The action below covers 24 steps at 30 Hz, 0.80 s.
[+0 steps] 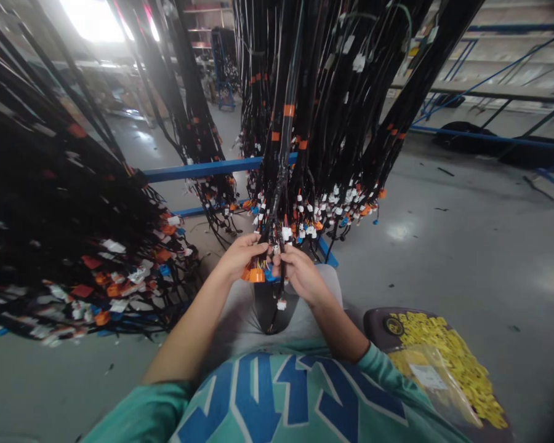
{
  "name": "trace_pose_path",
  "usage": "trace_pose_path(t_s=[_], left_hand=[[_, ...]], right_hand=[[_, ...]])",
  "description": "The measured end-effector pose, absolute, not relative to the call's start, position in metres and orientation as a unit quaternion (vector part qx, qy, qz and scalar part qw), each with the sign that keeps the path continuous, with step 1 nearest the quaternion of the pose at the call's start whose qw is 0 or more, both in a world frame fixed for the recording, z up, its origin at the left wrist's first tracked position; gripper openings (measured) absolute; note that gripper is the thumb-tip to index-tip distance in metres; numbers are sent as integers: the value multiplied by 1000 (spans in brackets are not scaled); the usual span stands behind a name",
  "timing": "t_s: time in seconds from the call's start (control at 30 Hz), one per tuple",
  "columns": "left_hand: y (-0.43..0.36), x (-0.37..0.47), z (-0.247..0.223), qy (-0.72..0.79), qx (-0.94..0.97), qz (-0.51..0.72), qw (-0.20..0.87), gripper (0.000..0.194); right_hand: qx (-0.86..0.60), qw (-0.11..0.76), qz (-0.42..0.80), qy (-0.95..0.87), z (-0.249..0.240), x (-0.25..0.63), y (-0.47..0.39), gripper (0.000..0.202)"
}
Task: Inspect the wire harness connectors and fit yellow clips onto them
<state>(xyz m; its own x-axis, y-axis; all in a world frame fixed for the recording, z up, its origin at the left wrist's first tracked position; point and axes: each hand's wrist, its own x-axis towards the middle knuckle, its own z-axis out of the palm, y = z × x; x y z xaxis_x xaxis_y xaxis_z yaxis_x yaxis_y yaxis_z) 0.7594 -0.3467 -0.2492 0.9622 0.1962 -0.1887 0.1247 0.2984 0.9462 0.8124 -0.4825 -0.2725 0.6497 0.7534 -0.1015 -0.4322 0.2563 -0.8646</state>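
Black wire harnesses [281, 154] hang in front of me, with orange tape bands and many small connectors at their lower ends. My left hand [242, 255] is closed on the black wires of one harness, just above an orange connector [253, 275]. On the other side of the same bundle, my right hand [300, 271] pinches a black wire branch. A blue connector [271, 275] sits between the two hands, and a white connector [281, 304] dangles below them. White connectors [287, 233] also show just above my fingers.
A large mass of harnesses [87, 215] hangs at the left. A blue frame bar [203, 170] crosses behind the bundles. At the lower right, a dark stool or tub [373, 323] bears yellow parts [461, 363] and a clear bag [431, 375]. Shelving [503, 92] stands at the back right.
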Motion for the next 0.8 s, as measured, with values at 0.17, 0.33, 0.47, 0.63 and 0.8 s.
trace_pose_path(t_s=[0.17,0.33,0.47,0.63,0.8], left_hand=[[-334,752,-237,100,657,-79,743,22],[-340,746,-248,45,576,-177,797,21],[-362,739,-264,73,364,-165,914,27],[-381,738,-238,176,267,-101,942,22],[-387,744,-214,235,265,-47,934,26]], right_hand=[[-486,780,364,-151,-279,826,-491,13],[-478,793,350,-143,-286,828,-487,14],[-493,796,330,-119,-291,829,-479,14],[-495,804,317,-90,-296,829,-469,22],[-456,826,313,-106,-303,826,-462,29]])
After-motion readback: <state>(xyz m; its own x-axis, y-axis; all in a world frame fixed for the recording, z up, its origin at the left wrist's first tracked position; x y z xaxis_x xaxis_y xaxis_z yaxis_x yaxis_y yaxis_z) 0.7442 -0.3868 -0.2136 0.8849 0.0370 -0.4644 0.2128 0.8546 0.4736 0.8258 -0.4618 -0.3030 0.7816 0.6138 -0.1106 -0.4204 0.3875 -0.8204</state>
